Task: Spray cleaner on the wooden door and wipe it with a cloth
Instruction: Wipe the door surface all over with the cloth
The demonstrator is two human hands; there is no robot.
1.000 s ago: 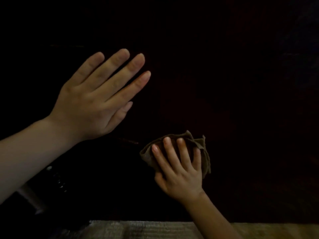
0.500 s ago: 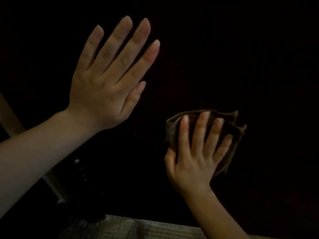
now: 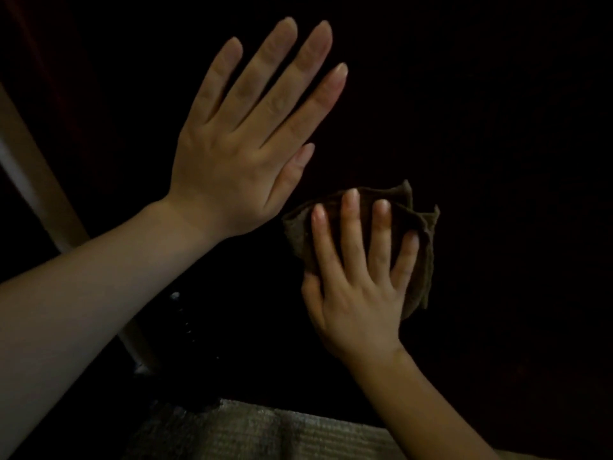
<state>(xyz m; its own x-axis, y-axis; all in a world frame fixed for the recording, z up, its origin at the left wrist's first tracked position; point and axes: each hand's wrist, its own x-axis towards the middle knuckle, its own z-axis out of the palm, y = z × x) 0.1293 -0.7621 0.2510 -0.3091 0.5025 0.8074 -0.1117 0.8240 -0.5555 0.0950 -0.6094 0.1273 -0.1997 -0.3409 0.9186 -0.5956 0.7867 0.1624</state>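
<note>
Head view: one dim wide-angle picture that looks down along both bare forearms to a very dark surface.
Door: the dark brown wooden door (image 3: pixel 481 127) fills most of the picture, with little grain visible in the low light.
Cloth: a crumpled brown fabric cloth (image 3: pixel 298 232) lies flat on the door right of centre, below and to the right of the left hand. Its creased edges stick out above the fingertips and past the little finger.
Right hand: the right hand (image 3: pixel 358 293) lies on top of the cloth with its four fingers straight and spread, pressing the cloth to the door rather than clenching it. The thumb lies along the cloth's lower left edge.
Left hand: the left hand (image 3: pixel 238 154) is up and left of the cloth, fingers straight and slightly fanned, thumb alongside, grasping nothing. Its palm faces the door, but whether it touches the wood cannot be told.
Spacing: the left thumb tip is near the cloth's top edge, but apart from it.
Left edge: a pale slanted strip (image 3: pixel 30 180) runs down behind the left forearm.
Bottom: a grey ribbed surface (image 3: pixel 265 433) lies below the door.
</note>
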